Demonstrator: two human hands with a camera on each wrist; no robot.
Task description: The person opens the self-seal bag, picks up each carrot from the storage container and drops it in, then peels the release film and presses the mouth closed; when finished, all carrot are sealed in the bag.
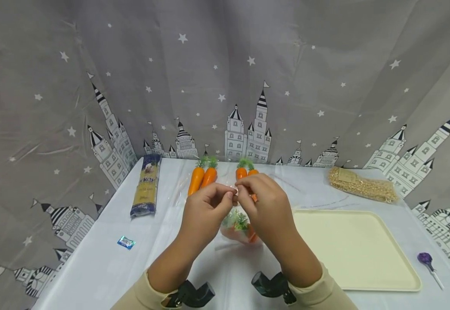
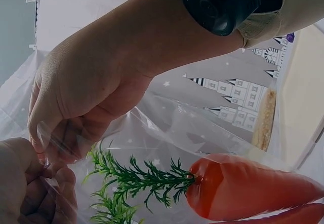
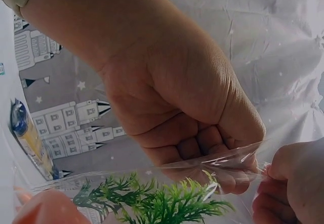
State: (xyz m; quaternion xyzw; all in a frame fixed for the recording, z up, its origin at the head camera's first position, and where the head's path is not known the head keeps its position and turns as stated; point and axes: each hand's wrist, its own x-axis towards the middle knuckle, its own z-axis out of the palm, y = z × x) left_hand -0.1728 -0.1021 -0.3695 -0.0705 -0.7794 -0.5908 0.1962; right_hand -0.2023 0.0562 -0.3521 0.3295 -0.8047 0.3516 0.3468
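Both hands, left hand [image 1: 203, 211] and right hand [image 1: 265, 206], pinch the clear plastic bag's [image 1: 236, 230] rim; its toy carrots [image 1: 248, 234] hang just below, leaves upward.

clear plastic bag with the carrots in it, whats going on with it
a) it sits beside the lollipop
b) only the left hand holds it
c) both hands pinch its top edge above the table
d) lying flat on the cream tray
c: the left hand and right hand both pinch the top edge of the clear plastic bag, which hangs between them with carrots inside; the cream tray holds none of it.

head: high, forward-down | wrists: close, upward | shared: clear bag [image 2: 167, 127]
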